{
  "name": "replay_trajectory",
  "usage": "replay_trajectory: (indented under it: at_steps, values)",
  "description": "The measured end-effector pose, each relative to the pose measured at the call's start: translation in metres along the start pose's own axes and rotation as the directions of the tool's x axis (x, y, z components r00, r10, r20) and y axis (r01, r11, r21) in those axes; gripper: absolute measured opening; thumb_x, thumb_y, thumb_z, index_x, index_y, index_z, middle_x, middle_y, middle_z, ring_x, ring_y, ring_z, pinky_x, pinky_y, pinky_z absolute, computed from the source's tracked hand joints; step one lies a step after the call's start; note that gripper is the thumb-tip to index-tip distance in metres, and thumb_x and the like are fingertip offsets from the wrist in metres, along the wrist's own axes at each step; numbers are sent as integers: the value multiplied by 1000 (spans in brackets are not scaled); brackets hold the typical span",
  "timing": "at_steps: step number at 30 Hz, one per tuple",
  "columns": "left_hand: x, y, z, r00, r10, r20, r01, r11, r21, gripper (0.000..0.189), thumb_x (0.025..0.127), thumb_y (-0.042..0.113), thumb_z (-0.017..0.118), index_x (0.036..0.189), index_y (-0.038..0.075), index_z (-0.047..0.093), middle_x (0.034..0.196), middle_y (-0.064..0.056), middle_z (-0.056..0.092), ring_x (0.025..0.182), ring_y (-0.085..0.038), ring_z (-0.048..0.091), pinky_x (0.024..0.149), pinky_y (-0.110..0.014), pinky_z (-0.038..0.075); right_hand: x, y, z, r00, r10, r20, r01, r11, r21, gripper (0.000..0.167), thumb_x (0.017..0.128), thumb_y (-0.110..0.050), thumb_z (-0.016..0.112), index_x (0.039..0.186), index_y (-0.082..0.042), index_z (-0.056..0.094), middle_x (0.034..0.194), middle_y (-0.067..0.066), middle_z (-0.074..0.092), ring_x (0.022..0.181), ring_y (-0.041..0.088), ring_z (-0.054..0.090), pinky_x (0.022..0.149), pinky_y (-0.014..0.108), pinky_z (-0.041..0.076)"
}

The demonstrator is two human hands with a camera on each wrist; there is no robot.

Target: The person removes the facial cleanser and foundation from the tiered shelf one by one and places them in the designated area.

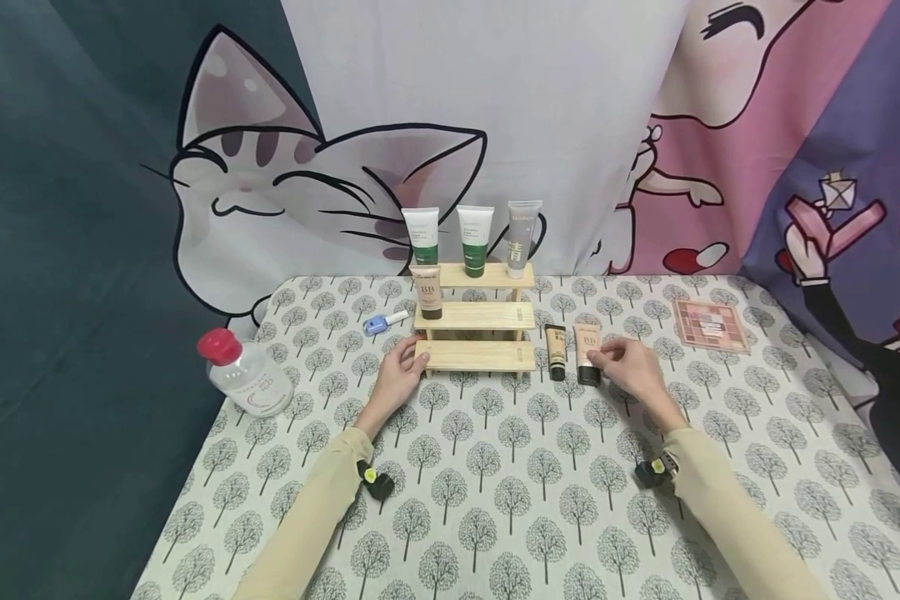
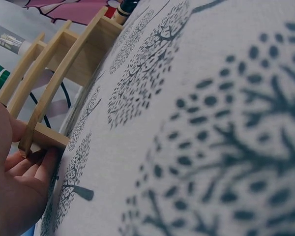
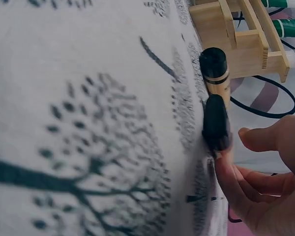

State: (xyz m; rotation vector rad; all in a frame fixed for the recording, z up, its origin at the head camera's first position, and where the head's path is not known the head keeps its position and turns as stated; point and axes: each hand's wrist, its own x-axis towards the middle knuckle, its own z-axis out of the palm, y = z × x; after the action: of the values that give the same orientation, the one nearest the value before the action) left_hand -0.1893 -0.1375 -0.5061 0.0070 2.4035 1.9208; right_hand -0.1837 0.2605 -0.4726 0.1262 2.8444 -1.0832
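1. Gripping the lowest shelf (image 1: 478,357) of the wooden rack (image 1: 487,316) at its nine-o'clock end, the left hand (image 1: 396,372) curls its fingers round the board, probably to steady it.
2. At three o'clock from that shelf, a BB tube (image 1: 588,343) lies on the table (image 1: 495,500); the index finger of the right hand (image 1: 632,364) touches its edge, thumb apart, seemingly not pinching.
3. Two green-and-white tubes (image 1: 476,237) stand cap-down on top, presumably for display.
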Motion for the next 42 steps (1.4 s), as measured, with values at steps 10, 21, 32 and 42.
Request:
replay_trajectory:
  at_steps: [10, 21, 32, 42]
  values:
    - [0, -1, -1, 1000, 2, 3, -2, 1000, 1, 49, 101, 12, 60, 146, 2, 47, 146, -25, 54, 133, -38, 57, 111, -38, 52, 3, -33, -19, 995, -72, -70, 71, 997, -11, 44, 98, -31, 66, 124, 4, 63, 116, 29, 68, 103, 41, 67, 93, 55, 57]
    - [0, -3, 0, 1000, 4, 4, -4, 1000, 12, 49, 101, 14, 61, 147, 4, 48, 146, -24, 54, 132, -38, 58, 111, -38, 51, 12, -81, -18, 991, -130, -42, 132, 990, 43, 41, 97, -30, 67, 123, 1, 64, 117, 24, 70, 107, 38, 67, 94, 51, 59]
    - [1, -2, 0, 1000, 3, -6, -3, 1000, 15, 49, 100, 12, 61, 146, 3, 48, 145, -25, 54, 131, -39, 58, 110, -39, 52, 28, -124, 3, 981, -193, 13, 188, 970, 156, 37, 94, -24, 71, 122, 1, 65, 115, 21, 71, 103, 33, 68, 87, 38, 62]
    - [0, -2, 1, 1000, 16, -6, -16, 1000, 18, 49, 100, 12, 61, 147, 3, 47, 145, -26, 54, 131, -39, 58, 111, -40, 52, 40, -164, 26, 968, -239, 72, 214, 943, 257, 39, 93, -22, 73, 125, -1, 65, 117, 17, 71, 104, 30, 68, 91, 39, 61]
